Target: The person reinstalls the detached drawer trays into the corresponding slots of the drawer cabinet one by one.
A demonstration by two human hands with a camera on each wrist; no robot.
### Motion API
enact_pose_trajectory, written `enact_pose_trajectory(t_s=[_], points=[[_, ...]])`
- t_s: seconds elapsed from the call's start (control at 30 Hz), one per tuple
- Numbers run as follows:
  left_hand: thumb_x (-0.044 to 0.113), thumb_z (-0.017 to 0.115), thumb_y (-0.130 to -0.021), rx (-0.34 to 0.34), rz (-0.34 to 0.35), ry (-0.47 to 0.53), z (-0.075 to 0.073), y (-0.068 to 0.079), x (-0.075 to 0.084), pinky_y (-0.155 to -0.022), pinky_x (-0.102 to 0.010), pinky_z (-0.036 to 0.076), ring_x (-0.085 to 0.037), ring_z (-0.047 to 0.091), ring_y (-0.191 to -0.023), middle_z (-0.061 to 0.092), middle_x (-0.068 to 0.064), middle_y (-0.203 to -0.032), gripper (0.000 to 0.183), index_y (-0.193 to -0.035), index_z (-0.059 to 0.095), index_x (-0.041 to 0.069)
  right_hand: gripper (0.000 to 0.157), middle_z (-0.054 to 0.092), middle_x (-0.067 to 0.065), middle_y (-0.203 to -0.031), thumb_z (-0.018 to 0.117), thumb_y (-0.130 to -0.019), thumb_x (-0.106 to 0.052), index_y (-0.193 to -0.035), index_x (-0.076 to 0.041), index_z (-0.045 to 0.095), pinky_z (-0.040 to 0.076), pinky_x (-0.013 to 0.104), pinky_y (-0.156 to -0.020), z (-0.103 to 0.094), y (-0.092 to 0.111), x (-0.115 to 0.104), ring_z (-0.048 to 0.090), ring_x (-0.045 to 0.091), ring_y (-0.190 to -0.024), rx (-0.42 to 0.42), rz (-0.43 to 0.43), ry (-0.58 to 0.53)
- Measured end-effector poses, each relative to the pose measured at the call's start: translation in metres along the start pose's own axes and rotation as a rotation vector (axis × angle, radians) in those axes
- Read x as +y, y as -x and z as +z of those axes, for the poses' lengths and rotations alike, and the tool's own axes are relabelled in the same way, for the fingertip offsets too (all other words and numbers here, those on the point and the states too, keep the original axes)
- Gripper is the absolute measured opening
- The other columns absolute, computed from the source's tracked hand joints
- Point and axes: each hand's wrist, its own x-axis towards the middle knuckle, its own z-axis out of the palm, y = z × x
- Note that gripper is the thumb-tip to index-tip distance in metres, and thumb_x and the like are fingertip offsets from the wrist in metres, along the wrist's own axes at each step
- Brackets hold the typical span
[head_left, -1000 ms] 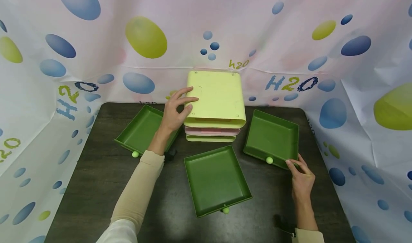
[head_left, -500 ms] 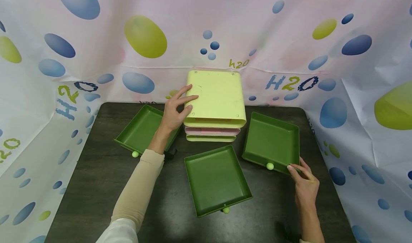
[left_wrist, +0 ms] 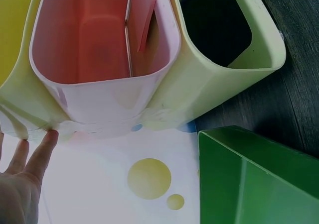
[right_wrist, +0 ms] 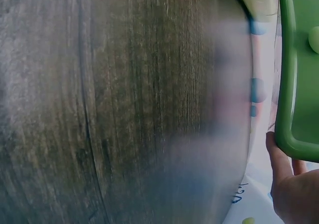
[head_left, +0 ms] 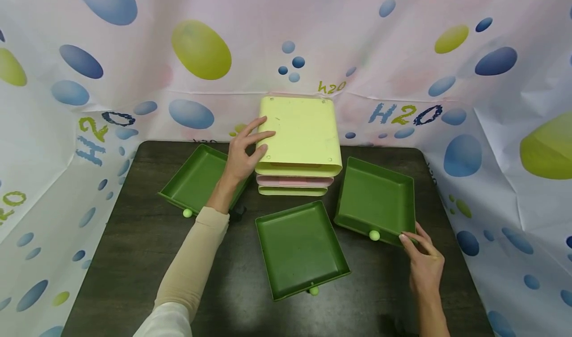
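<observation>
A stacked drawer cabinet (head_left: pixel 298 133) stands at the back middle, with a yellow top shell, a pink shell (left_wrist: pixel 104 102) in the middle and a pale green one (left_wrist: pixel 224 79) at the bottom. Their fronts gape without drawers in the left wrist view. My left hand (head_left: pixel 243 156) touches the cabinet's left side and top edge with spread, fairly straight fingers. On the right, my right hand (head_left: pixel 424 260) pinches the front right corner of a green drawer (head_left: pixel 380 198) with a round light-green knob. The right wrist view shows thumb and fingers at that corner.
Another green drawer (head_left: pixel 301 250) lies turned in front of the cabinet, knob toward me. A third green drawer (head_left: pixel 196 178) lies at the left, partly behind my left forearm. The dark wooden table (head_left: pixel 134 267) is bordered by a hanging patterned sheet (head_left: pixel 250 39).
My right hand has drawn the right-hand drawer a little toward me, its near edge now lower in the head view. The left hand stays on the cabinet.
</observation>
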Motion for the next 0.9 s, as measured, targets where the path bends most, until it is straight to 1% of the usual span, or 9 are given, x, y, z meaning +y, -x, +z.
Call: enact_pose_trajectory(t_s=[0.07, 0.17, 0.4, 0.57, 0.63, 0.73, 0.8, 0.87, 0.9], points=[[-0.017, 0.059, -0.083, -0.001, 0.010, 0.005, 0.001, -0.001, -0.001, -0.105, -0.066, 0.031, -0.057, 0.040, -0.130, 0.049, -0.039, -0.134, 0.028, -0.109, 0.068, -0.016, 0.025, 0.049, 0.017, -0.145, 0.073, -0.086, 0.006, -0.107, 0.019, 0.067, 0.049, 0.015, -0.085, -0.001, 0.001, 0.000, 0.042, 0.028, -0.137, 0.007, -0.001, 0.002], [-0.017, 0.059, -0.083, -0.004, 0.012, 0.011, 0.002, -0.002, -0.002, -0.105, -0.066, 0.031, -0.057, 0.040, -0.130, 0.049, -0.039, -0.134, 0.029, -0.110, 0.068, -0.016, 0.027, 0.050, 0.017, -0.144, 0.074, -0.085, 0.007, -0.107, 0.020, 0.067, 0.049, 0.015, -0.085, -0.001, 0.004, -0.002, 0.044, 0.027, -0.135, 0.018, -0.002, 0.003], [-0.018, 0.059, -0.083, -0.010, 0.017, 0.031, 0.004, -0.003, -0.001, -0.107, -0.065, 0.029, -0.058, 0.038, -0.132, 0.048, -0.039, -0.136, 0.030, -0.111, 0.067, -0.016, 0.029, 0.051, 0.018, -0.142, 0.072, -0.084, 0.011, -0.107, 0.025, 0.063, 0.049, 0.016, -0.086, -0.004, 0.014, -0.012, 0.046, 0.028, -0.132, 0.016, -0.053, 0.000], [-0.016, 0.058, -0.084, 0.002, -0.003, 0.034, 0.003, -0.002, -0.001, -0.107, -0.064, 0.030, -0.057, 0.039, -0.132, 0.048, -0.039, -0.136, 0.028, -0.111, 0.067, -0.016, 0.028, 0.050, 0.018, -0.143, 0.072, -0.084, 0.012, -0.107, 0.025, 0.063, 0.048, 0.016, -0.087, -0.006, 0.020, -0.016, 0.047, 0.028, -0.132, 0.013, -0.066, 0.026], [-0.015, 0.058, -0.084, 0.004, -0.018, 0.030, 0.002, -0.002, -0.001, -0.107, -0.062, 0.032, -0.056, 0.039, -0.132, 0.048, -0.039, -0.136, 0.028, -0.111, 0.067, -0.016, 0.028, 0.050, 0.018, -0.143, 0.072, -0.084, 0.012, -0.107, 0.024, 0.063, 0.047, 0.016, -0.088, -0.006, 0.022, -0.016, 0.047, 0.027, -0.132, 0.013, -0.069, 0.034], [-0.015, 0.058, -0.084, 0.000, -0.029, 0.022, 0.001, -0.001, -0.001, -0.104, -0.059, 0.035, -0.055, 0.039, -0.132, 0.048, -0.038, -0.136, 0.028, -0.110, 0.067, -0.015, 0.028, 0.050, 0.018, -0.143, 0.072, -0.084, 0.011, -0.107, 0.024, 0.063, 0.047, 0.016, -0.088, -0.006, 0.025, -0.016, 0.047, 0.026, -0.132, 0.015, -0.068, 0.039], [-0.016, 0.058, -0.084, 0.000, -0.028, 0.020, 0.000, -0.001, -0.001, -0.102, -0.061, 0.035, -0.055, 0.040, -0.132, 0.049, -0.038, -0.136, 0.028, -0.110, 0.068, -0.015, 0.028, 0.050, 0.018, -0.143, 0.071, -0.085, 0.011, -0.107, 0.025, 0.063, 0.047, 0.016, -0.088, -0.007, 0.027, -0.016, 0.046, 0.026, -0.133, 0.009, -0.066, 0.042], [-0.016, 0.058, -0.084, -0.002, -0.022, 0.021, 0.001, -0.001, -0.001, -0.096, -0.059, 0.038, -0.056, 0.039, -0.132, 0.049, -0.038, -0.136, 0.028, -0.110, 0.068, -0.015, 0.027, 0.050, 0.017, -0.143, 0.071, -0.085, 0.010, -0.108, 0.024, 0.063, 0.047, 0.016, -0.088, -0.007, 0.030, -0.017, 0.046, 0.026, -0.133, 0.006, -0.058, 0.043], [-0.016, 0.058, -0.084, -0.006, -0.023, 0.022, 0.001, -0.001, -0.001, -0.096, -0.058, 0.038, -0.055, 0.039, -0.132, 0.049, -0.038, -0.136, 0.028, -0.110, 0.068, -0.015, 0.027, 0.050, 0.017, -0.144, 0.071, -0.085, 0.011, -0.107, 0.024, 0.063, 0.047, 0.016, -0.088, -0.008, 0.031, -0.018, 0.045, 0.025, -0.134, 0.009, -0.059, 0.040]])
